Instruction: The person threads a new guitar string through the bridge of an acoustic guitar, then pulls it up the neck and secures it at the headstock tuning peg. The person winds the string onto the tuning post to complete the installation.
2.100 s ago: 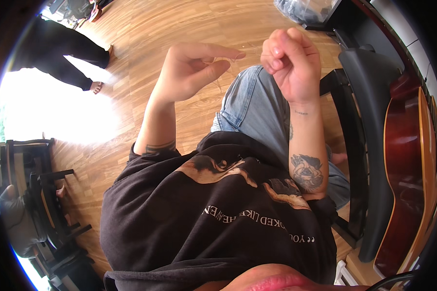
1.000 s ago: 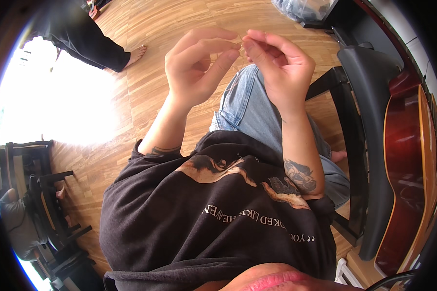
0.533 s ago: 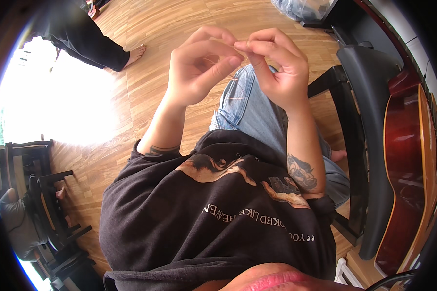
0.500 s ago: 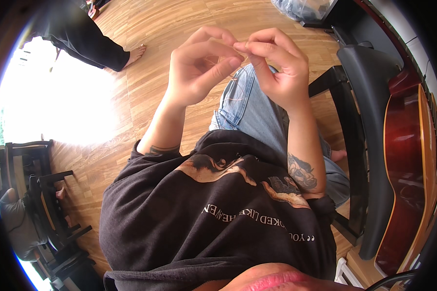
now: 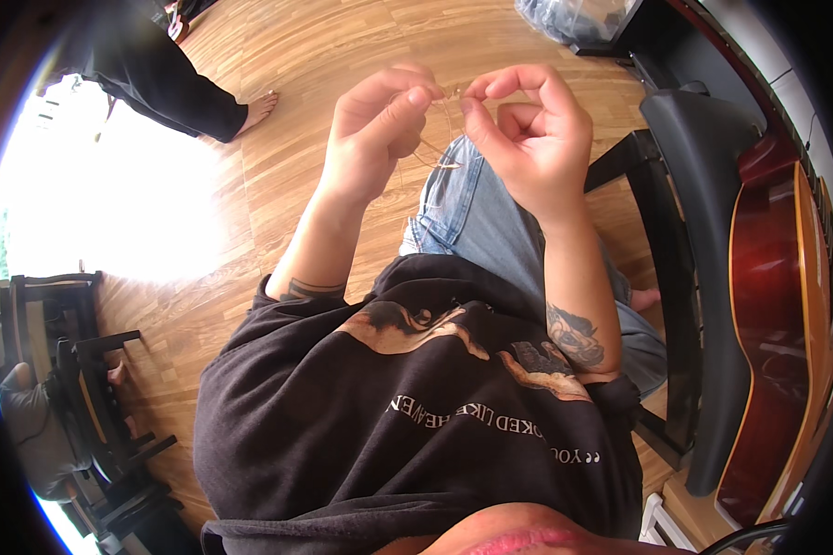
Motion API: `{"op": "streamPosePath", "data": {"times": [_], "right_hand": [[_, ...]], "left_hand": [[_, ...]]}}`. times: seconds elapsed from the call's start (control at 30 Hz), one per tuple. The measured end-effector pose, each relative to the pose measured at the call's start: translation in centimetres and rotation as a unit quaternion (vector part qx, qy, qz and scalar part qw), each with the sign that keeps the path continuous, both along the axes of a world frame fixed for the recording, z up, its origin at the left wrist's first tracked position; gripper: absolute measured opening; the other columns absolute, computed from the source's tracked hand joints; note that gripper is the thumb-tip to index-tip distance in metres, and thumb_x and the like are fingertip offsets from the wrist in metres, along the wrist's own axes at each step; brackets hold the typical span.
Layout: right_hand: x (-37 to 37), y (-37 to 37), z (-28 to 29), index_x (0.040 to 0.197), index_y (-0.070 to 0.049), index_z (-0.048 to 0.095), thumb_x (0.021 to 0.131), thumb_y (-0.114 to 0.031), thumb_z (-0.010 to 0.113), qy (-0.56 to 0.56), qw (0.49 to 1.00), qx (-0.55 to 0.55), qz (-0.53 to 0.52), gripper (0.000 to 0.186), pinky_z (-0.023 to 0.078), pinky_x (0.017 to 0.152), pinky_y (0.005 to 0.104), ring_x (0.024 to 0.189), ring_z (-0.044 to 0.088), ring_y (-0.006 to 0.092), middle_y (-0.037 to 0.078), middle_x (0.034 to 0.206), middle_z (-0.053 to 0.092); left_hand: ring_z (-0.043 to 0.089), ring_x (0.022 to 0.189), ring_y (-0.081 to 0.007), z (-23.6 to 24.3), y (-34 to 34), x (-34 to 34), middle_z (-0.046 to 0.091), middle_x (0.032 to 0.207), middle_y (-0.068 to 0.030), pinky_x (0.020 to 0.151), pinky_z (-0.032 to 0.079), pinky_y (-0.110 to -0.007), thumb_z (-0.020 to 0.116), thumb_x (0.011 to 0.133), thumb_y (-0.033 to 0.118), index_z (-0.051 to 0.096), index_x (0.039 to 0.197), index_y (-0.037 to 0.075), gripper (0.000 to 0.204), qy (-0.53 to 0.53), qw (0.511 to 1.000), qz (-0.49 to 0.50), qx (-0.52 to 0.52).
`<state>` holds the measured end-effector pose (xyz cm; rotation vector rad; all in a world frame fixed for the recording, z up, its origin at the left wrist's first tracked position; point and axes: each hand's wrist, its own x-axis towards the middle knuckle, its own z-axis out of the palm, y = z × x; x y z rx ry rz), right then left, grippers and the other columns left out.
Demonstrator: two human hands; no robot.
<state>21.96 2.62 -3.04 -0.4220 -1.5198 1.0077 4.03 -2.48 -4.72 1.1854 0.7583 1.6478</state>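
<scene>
A thin tan cord or thread [image 5: 448, 166] hangs in fine loops between my raised hands, above my jeans-covered leg [image 5: 453, 208]. My left hand [image 5: 368, 139] is closed, thumb and forefinger pinching the strand. Opposite it, my right hand [image 5: 537, 139] pinches a part of the same strand between thumb and forefinger, its other fingers loosely curled. A small gap separates the two sets of fingertips, with a tiny light bit at the strand there, too small to make out.
At the right stand a black bench [image 5: 643, 176] with a padded seat and a red-brown guitar [image 5: 773, 314]. Another person's leg and bare foot [image 5: 257, 113] show at upper left. Dark chairs [image 5: 55, 296] are at lower left, a clear plastic bag [image 5: 569, 18] at the top.
The fingertips have drawn slightly apart, and the strand shows between them. My left hand has turned and curled its fingers in more; the right fingers have lifted a little.
</scene>
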Motion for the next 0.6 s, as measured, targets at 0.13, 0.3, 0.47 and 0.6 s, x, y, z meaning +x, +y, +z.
{"op": "streamPosePath", "data": {"times": [0.13, 0.3, 0.47, 0.6], "right_hand": [[0.3, 0.4, -0.7, 0.092, -0.001, 0.07, 0.086, 0.005, 0.073, -0.047, 0.998, 0.011, -0.037, 0.01, 0.027, 0.042, 0.0196, 0.046, 0.041, -0.0025, 0.0, 0.084, 0.072], [0.2, 1.2, -0.9, 0.096, 0.002, 0.068, 0.09, 0.007, 0.07, -0.04, 0.996, 0.08, -0.019, 0.008, 0.03, 0.044, 0.0183, 0.05, 0.045, -0.0032, 0.003, 0.095, 0.072], [0.5, 0.9, -0.7, 0.1, 0.0, 0.064, 0.094, 0.004, 0.07, 0.057, 0.988, -0.106, 0.1, 0.009, 0.035, 0.047, 0.0153, 0.058, 0.05, -0.0036, 0.006, 0.1, 0.072], [0.6, 1.1, -0.7, 0.096, -0.001, 0.063, 0.093, 0.004, 0.071, 0.114, 0.97, -0.166, 0.137, 0.011, 0.045, 0.053, 0.0145, 0.069, 0.061, 0.001, 0.009, 0.101, 0.072]], "left_hand": [[0.03, 0.051, -0.0002, 0.2, 0.0, 0.6, 0.062, 0.093, -0.0028, 0.045, 0.021, -0.019, 0.054, 0.105, 0.007, 0.064, 0.11, -0.001, 0.013, -0.021, 0.999, 0.013, -0.026], [0.031, 0.051, -0.0002, 0.7, 0.1, 0.3, 0.063, 0.091, -0.0046, 0.046, 0.022, -0.019, 0.052, 0.105, 0.005, 0.063, 0.112, 0.0, 0.014, -0.007, 0.999, 0.01, -0.031], [0.033, 0.054, -0.001, 1.2, 0.1, 0.5, 0.062, 0.084, -0.003, 0.048, 0.024, -0.019, 0.049, 0.104, 0.005, 0.066, 0.105, 0.0, 0.018, 0.122, 0.991, 0.05, 0.023], [0.035, 0.056, -0.0012, 0.5, 0.5, 0.0, 0.056, 0.074, 0.0009, 0.051, 0.025, -0.019, 0.049, 0.101, 0.006, 0.069, 0.101, -0.003, 0.022, 0.196, 0.975, 0.09, 0.052]]}}
